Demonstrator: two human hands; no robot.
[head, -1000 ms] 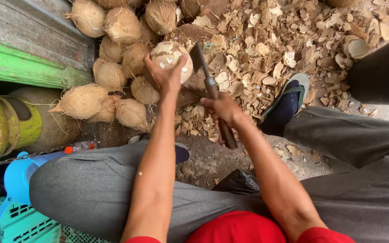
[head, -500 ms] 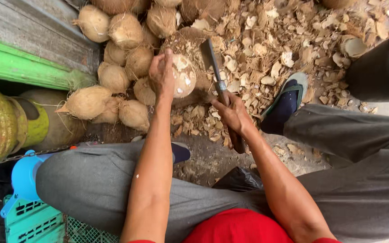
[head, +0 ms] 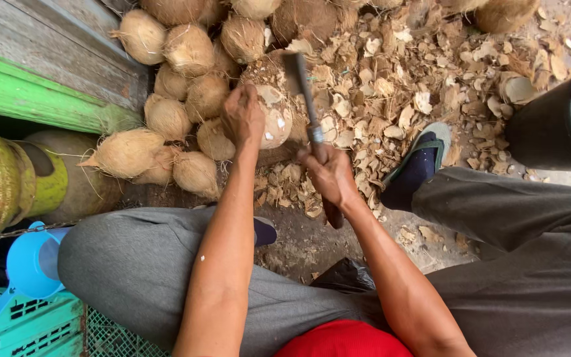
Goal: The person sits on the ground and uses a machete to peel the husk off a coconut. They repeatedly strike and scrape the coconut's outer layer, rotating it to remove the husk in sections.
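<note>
Across the dirt ground [head: 312, 238], top right half, lies a wide litter of husk chips [head: 391, 86]. Top left: heap of husked brown coconuts [head: 186, 86] against a grey plank wall w/ green ledge [head: 34, 92]. Far right edge: black bucket [head: 556, 125]. Left edge: yellow-green gas cylinder [head: 1, 178], w/ blue funnel [head: 31, 264] and green crate [head: 34, 324] below it in the bottom left corner. Person sits w/ grey trousers [head: 133, 264], dark slipper [head: 418, 168] among the chips. Left hand [head: 242, 119] is wrapped over a part-peeled coconut [head: 275, 119], held just in front of the heap. Right hand [head: 328, 175] is fisted round the handle of a cleaver-type knife [head: 302, 86], blade at the coconut's right side; can't tell if touching.
</note>
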